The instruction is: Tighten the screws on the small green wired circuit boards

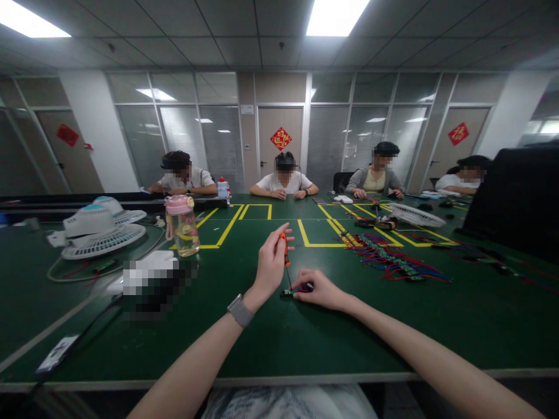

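My left hand point(271, 265) is closed round a small screwdriver with an orange handle point(285, 247), held upright with its thin shaft pointing down. The tip meets a small dark electronic part point(292, 291) lying on the green table point(262, 343). My right hand point(319, 288) presses its fingers on that part and pins it to the table. A grey watch band point(240, 311) sits on my left wrist.
A pile of small boards with red and blue wires point(393, 259) lies to the right. A pink-lidded bottle point(182, 225) and two white fans point(102, 230) stand at the left. Several people sit along the far side. Yellow tape lines mark the table.
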{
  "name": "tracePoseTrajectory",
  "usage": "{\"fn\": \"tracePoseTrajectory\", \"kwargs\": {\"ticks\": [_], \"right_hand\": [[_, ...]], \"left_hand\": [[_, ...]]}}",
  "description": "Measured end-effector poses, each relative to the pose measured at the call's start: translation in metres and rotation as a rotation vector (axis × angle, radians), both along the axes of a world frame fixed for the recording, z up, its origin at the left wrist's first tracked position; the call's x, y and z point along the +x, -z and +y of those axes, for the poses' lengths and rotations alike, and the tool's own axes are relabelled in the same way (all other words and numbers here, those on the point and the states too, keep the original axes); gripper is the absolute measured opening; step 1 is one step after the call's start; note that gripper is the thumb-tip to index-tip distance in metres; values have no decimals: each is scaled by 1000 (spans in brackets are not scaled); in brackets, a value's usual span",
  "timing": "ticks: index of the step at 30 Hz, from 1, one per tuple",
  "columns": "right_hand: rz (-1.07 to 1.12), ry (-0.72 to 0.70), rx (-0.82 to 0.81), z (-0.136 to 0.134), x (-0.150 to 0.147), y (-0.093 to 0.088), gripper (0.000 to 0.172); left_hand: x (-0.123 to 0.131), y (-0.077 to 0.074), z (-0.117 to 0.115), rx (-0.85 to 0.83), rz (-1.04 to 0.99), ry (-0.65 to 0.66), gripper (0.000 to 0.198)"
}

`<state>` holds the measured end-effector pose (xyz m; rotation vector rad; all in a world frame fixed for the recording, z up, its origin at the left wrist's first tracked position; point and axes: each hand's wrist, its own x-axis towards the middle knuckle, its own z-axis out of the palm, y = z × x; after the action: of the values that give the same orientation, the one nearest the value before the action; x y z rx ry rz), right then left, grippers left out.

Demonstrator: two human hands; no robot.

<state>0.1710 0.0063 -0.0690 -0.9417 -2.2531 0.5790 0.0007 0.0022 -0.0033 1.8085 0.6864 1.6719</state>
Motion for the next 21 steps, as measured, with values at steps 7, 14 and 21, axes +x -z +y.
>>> {"fn": "tracePoseTrajectory", "kwargs": {"ticks": [7,14,21], "right_hand": [[-11,20,-8,-2,-2,-1,15],[-4,18,-20,-2,-2,-2,16],[-9,16,-7,-1,-1,-1,15]], "left_hand": [[-1,0,1,-31,-28,-124,27],[-4,0,4,-32,-4,-57,34],[-1,-2,0,-8,-2,-106,27]]}}
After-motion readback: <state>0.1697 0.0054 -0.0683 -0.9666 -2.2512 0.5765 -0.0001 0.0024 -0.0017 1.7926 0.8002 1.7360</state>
